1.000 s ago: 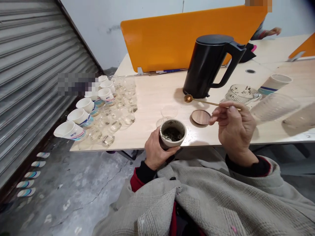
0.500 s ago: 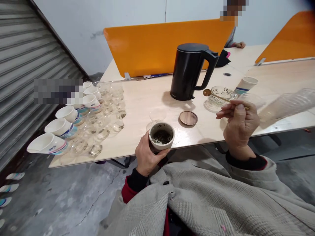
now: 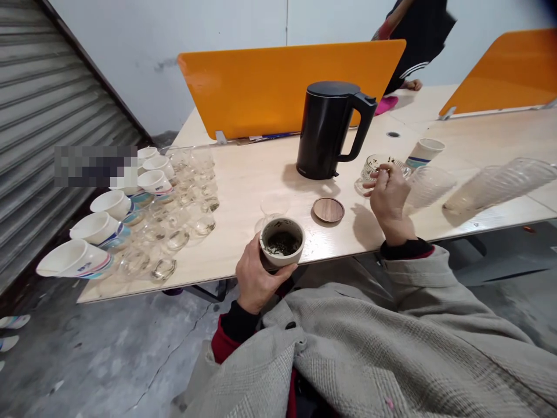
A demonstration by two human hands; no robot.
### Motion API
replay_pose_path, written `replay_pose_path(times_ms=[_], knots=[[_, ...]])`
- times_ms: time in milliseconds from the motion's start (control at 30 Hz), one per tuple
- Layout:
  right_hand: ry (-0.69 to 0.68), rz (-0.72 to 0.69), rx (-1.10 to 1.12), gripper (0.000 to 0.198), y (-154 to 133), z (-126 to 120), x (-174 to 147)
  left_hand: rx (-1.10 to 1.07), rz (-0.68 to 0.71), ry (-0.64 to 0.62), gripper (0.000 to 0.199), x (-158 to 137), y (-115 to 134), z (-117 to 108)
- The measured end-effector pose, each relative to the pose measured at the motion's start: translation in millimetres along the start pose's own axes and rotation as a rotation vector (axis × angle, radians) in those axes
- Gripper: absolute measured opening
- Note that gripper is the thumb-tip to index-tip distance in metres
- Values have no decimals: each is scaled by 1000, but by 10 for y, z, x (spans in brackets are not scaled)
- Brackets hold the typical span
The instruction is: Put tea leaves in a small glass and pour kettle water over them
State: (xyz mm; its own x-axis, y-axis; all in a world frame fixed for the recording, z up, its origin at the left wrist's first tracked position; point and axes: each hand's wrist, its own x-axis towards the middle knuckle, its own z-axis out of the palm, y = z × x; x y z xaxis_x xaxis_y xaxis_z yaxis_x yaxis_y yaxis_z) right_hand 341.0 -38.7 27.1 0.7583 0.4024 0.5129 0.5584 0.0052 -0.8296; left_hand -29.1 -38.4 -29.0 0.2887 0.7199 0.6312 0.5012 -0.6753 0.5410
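Cream ceramic cup (image 3: 285,261) of dark leaves (image 3: 282,241), head view, nearer than the black kettle (image 3: 322,133), left hand (image 3: 256,278) cupping its side, fingers curled, thumb in front, right hand (image 3: 389,194) raised, wrist bent, partly covering the glass cup (image 3: 371,168) right of the kettle, fingers bent, whether pinching anything I cannot tell.
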Motion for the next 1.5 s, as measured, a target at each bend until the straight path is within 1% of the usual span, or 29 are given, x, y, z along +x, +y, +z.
replay_pose_path(times_ms=[67, 167, 233, 300, 367, 433, 467, 533, 600, 633, 700, 800, 867, 933, 1000, 1100, 1167, 1233, 1300, 1400, 1500], knots=[[-9, 21, -3, 35, 47, 33, 37, -2, -2, -4, 93, -4, -4, 1], [-26, 21, -3, 52, 54, -7, 10, -3, -5, -6, 93, -7, -4, -1], [-20, 12, 11, 64, 6, -72, -99, -8, -4, -8, 93, -5, 2, -6], [-32, -19, 28, 71, -68, -135, -278, -8, -10, -16, 92, -1, 10, -12], [-115, -98, -11, 68, -142, -166, -483, -5, -21, -28, 93, 5, 19, -14], [-283, -221, -142, 62, -190, -149, -656, -2, -28, -33, 94, 10, 29, -12], [-380, -287, -232, 62, -201, -122, -717, 0, -30, -31, 94, 12, 33, -9], [-562, -387, -408, 69, -196, -48, -785, 6, -30, -24, 96, 15, 41, -3], [-681, -422, -531, 78, -165, 30, -793, 13, -28, -21, 97, 18, 46, 2], [-716, -427, -563, 79, -146, 63, -786, 14, -25, -22, 98, 19, 48, 3], [-737, -433, -573, 77, -113, 101, -767, 13, -23, -24, 98, 21, 51, 4], [-680, -416, -501, 75, -148, 79, -769, 13, -31, -28, 99, 25, 57, 4], [-622, -403, -402, 75, -281, 17, -804, 14, -33, -32, 99, 28, 63, 3], [-596, -434, -268, 74, -510, -59, -867, 16, -31, -37, 99, 30, 69, 5], [-644, -508, -142, 73, -795, -122, -953, 19, -34, -38, 97, 31, 72, 11], [-782, -625, -44, 73, -1182, -142, -1105, 10, -39, -27, 98, 29, 71, 25], [-857, -701, -54, 74, -1348, -107, -1204, -15, -38, -22, 96, 25, 66, 32], [-899, -768, -107, 76, -1448, -54, -1291, -38, -52, -37, 91, 20, 60, 33], [-917, -825, -168, 78, -1513, -6, -1358, -49, -78, -72, 88, 18, 59, 27], [-921, -887, -246, 76, -1591, 34, -1409, -52, -110, -98, 88, 23, 73, 16], [-914, -886, -331, 74, -1640, 42, -1407, -52, -117, -98, 88, 38, 102, 10]])
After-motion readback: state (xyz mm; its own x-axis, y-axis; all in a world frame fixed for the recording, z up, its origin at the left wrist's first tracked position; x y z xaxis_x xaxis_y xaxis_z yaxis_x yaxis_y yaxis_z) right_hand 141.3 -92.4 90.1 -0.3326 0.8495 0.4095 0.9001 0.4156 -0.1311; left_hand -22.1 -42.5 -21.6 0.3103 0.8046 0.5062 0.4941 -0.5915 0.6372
